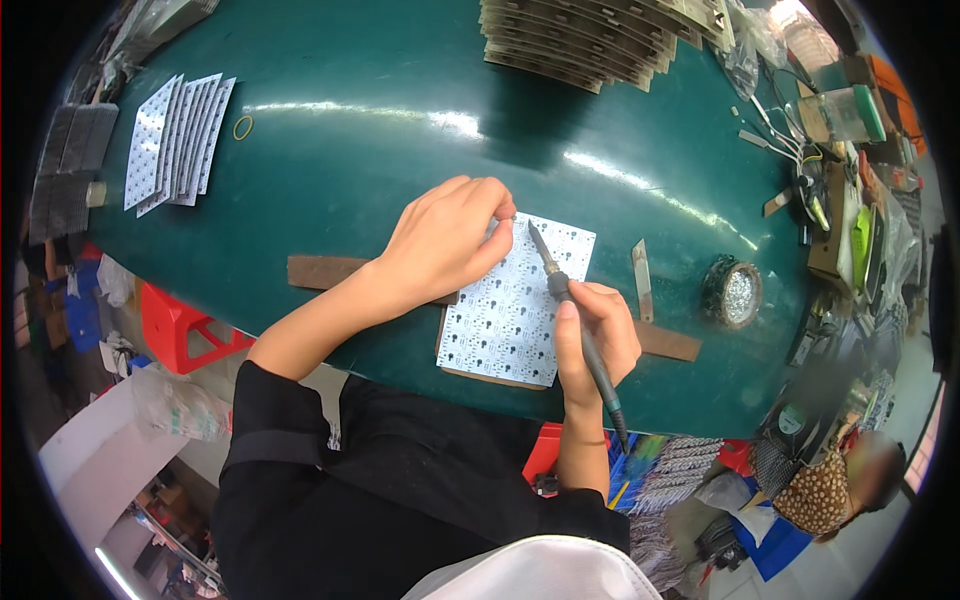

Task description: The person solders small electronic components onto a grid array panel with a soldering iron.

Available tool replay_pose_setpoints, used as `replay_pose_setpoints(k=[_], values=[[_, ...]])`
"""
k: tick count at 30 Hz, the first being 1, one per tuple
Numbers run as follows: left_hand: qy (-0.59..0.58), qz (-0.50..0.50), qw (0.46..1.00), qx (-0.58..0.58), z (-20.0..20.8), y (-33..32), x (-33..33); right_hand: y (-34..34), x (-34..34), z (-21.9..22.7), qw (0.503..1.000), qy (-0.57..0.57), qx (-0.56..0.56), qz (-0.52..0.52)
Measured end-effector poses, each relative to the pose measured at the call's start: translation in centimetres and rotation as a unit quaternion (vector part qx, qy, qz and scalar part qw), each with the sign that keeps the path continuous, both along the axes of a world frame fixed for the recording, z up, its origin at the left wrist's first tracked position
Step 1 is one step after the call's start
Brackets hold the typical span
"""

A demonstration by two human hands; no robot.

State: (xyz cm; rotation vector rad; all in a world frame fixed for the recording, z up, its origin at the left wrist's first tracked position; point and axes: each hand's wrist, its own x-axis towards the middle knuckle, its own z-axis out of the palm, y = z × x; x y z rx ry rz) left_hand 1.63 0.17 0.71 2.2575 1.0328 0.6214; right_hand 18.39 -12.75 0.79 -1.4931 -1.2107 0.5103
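Observation:
In front of me a white circuit board panel (500, 320) with rows of small black marks lies across a brown strip (668, 342) on the green table. My right hand (600, 340) grips a soldering iron (556, 280), its dark tip pointing up and left at the panel's upper part. My left hand (450, 235) reaches over the panel's upper left edge. Its thumb and fingers are pinched together close to the iron's tip; what they hold, if anything, is too small to make out.
Similar white panels (178, 145) lean in a row at the left, beside a rubber band (243, 128). Stacked boards (590, 40) stand at the far side. To the right are a metal blade (642, 280), a tape roll (733, 292) and a jar (845, 115). Another person (825, 490) sits lower right.

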Motion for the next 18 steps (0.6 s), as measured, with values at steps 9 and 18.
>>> replay_pose_setpoints(k=[9,18], values=[[-0.014,0.011,0.999,-0.028,-0.54,0.55,-0.29,0.56,-0.45,-0.34,1.0,-0.011,-0.006,0.005],[-0.041,-0.005,0.999,0.028,-0.52,0.1,0.05,0.09,-0.69,-0.2,0.999,-0.034,-0.001,0.016]])
